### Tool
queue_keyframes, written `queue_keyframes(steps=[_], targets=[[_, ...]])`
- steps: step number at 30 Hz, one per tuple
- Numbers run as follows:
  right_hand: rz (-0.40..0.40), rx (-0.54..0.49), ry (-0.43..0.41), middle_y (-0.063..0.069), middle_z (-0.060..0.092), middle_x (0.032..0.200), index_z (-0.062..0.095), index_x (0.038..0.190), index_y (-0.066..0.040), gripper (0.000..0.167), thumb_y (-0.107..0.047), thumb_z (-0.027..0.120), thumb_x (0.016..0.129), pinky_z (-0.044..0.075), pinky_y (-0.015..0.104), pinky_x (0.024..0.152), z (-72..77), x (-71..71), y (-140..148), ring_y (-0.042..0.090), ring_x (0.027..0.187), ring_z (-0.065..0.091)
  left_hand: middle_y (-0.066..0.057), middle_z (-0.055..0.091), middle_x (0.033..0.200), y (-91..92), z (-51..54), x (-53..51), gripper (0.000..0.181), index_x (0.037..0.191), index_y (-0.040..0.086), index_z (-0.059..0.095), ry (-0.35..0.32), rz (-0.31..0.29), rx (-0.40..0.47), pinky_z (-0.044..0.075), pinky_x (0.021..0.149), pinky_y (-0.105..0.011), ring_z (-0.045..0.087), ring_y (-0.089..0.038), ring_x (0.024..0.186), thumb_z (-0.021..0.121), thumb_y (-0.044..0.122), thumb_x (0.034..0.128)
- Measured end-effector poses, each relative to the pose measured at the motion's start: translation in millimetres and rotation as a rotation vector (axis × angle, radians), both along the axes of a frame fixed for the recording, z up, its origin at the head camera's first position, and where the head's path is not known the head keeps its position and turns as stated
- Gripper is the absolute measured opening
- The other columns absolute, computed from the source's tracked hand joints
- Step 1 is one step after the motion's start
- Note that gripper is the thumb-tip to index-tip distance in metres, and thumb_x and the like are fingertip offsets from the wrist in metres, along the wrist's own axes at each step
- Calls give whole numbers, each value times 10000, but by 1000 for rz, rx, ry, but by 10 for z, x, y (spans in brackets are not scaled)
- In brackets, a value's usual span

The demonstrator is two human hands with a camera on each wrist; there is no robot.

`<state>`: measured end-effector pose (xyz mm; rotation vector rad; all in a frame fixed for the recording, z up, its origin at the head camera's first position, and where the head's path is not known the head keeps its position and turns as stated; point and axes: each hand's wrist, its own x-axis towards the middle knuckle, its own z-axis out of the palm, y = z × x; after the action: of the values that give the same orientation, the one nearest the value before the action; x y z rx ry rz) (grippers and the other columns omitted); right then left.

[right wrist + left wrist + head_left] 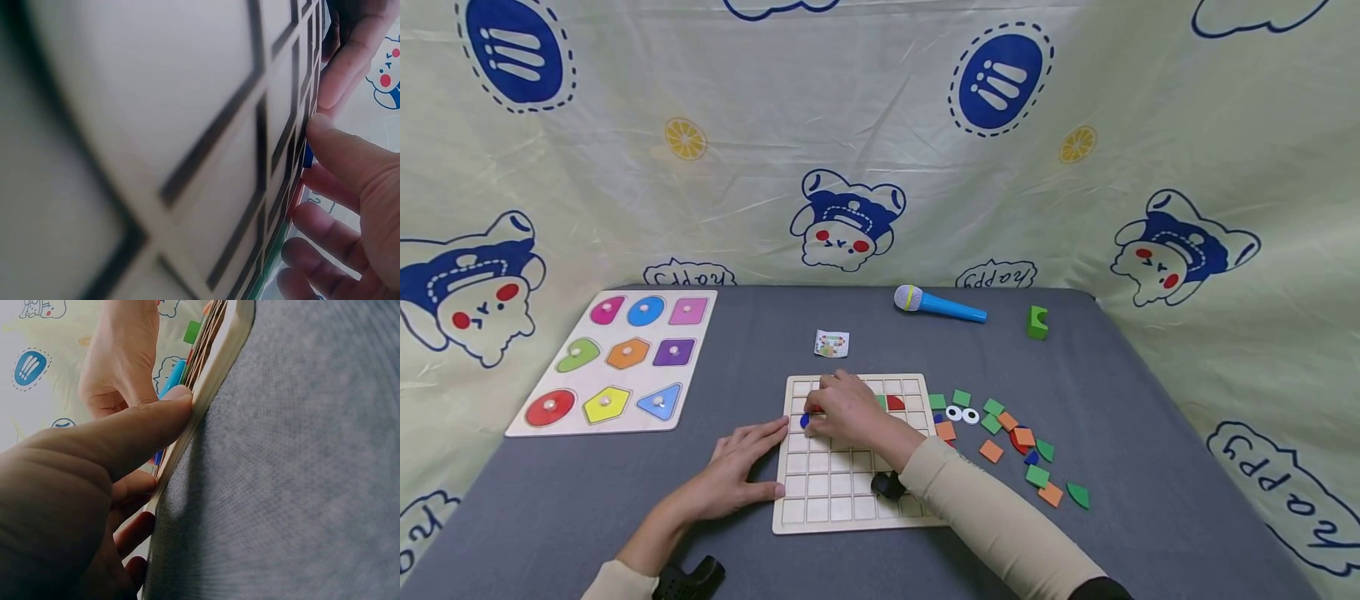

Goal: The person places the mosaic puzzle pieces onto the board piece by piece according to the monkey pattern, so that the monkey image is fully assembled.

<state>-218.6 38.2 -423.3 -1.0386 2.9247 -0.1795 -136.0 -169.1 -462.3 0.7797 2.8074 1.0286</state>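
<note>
A pale wooden grid board [820,508] lies on the table in front of me. My left hand [733,471] rests along its left edge, fingers extended, with the thumb [165,412] touching the rim in the left wrist view. Over the upper left cells is my right hand [853,412]; its thumb and index finger pinch a small blue tile [805,420] at the board's surface. The right wrist view shows that blue tile [307,156] between thumb and index finger. A red quarter-round tile [896,402] and a green tile [881,402] sit in the upper cells, partly hidden by the hand.
Loose green, orange, red and blue tiles [991,451] and two white rings [970,415] lie right of the board. Behind are a small printed card [832,343], a toy microphone [947,307] and a green block [1037,323]. A shape puzzle board [602,392] lies left.
</note>
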Motion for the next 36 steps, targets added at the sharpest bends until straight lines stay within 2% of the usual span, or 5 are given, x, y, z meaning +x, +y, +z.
queue_keyframes(steps=[16,24,29,36], targets=[[21,-23,12,-69,613,925,731,988,-269,208,-403,693,833,363,251,710,-18,-16,21,112,794,428,-89,369,1509,0,7,2,758,1430,56,407,-14,-4,6,237,922,-484,366,-289,1273,708,380,814],[-2,-54,-15,-65,606,920,726,1007,-255,232,-399,698,828,372,254,725,21,-19,70,114,824,445,-90,365,1511,4,20,3,756,1431,59,407,-19,-5,8,238,913,-470,360,-294,1280,704,385,817],[-20,-112,-37,-43,605,929,725,1024,-240,243,-375,708,824,376,273,750,105,4,241,115,838,451,-77,365,1514,4,15,2,762,1433,64,405,-18,-1,8,235,915,-465,360,-285,1281,709,384,812],[-71,-230,-18,13,605,928,725,1025,-170,281,-348,734,807,368,309,738,191,78,698,129,842,433,-67,361,1516,5,7,0,772,1435,65,401,-27,-3,13,217,921,-467,347,-287,1291,717,380,805]])
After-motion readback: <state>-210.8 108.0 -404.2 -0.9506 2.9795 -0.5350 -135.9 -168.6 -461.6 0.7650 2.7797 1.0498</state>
